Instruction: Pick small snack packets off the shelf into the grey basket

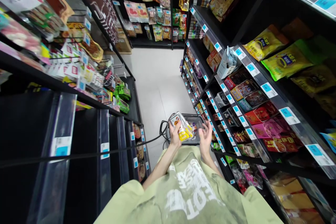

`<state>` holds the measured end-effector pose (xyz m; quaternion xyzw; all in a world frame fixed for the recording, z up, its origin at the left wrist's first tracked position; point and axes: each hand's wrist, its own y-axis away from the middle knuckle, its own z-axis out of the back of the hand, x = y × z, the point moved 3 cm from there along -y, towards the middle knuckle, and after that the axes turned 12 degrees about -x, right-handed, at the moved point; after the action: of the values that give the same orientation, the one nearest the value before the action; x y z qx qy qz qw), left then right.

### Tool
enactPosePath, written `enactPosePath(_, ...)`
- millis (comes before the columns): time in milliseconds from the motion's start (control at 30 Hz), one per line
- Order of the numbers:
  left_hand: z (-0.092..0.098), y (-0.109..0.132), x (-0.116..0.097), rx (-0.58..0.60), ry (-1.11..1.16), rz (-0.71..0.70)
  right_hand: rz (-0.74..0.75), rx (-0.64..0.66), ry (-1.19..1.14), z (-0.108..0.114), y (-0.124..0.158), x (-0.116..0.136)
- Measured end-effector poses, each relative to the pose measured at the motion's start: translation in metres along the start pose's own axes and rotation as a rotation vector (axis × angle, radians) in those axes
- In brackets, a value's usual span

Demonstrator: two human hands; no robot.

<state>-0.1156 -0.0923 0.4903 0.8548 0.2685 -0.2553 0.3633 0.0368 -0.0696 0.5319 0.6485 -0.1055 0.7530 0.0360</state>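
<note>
My left hand (175,135) is closed around a small stack of clear snack packets with yellow and orange print (182,128), held over a grey shopping basket (194,120) on the floor. A little to the right of the packets my right hand (205,138) hovers above the basket's near edge, fingers spread and empty. The basket's black handles (164,128) hang off its left side. Some colourful goods lie inside the basket, partly hidden by the packets.
I stand in a narrow shop aisle with a pale tiled floor (157,84). Black shelves of snack packs with blue price tags line the right (252,112) and the left (86,73). More hanging packs fill the far end (154,14).
</note>
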Motion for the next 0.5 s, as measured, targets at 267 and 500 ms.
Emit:
enactPosePath(267, -0.011, 0.017, 0.008, 0.080, 0.004, 0.149, 0.442, 0.186, 0.107, -0.013, 0.018, 0.047)
enactPosePath(500, -0.023, 0.027, -0.013, 0.007, -0.023, -0.275, -0.364, -0.199, -0.513, -0.015, 0.001, 0.011)
